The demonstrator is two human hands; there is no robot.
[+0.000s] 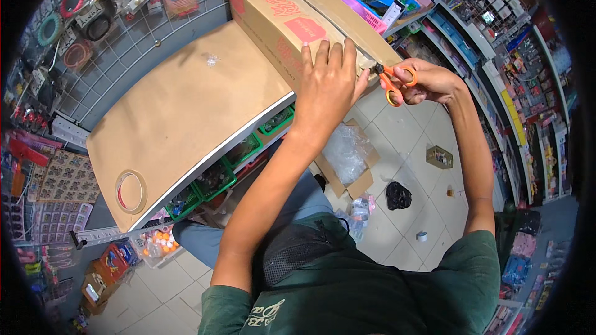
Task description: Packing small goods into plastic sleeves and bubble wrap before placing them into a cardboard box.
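A long brown cardboard box with red printing lies across the far end of a brown-topped shelf. My left hand rests palm down on the box with fingers spread, close to the seam between its top flaps. Orange-handled scissors are in my right hand, with fingers at the handle loops. Their blades meet the box's near right end, by crumpled tape at the seam. The blade tips are hidden there. A roll of clear tape lies flat on the shelf's left end.
The brown shelf top extends left of the box, above green baskets. On the tiled floor are an open carton with clear plastic, and a black plastic bag. Wire racks of goods stand left; stocked shelves line the right.
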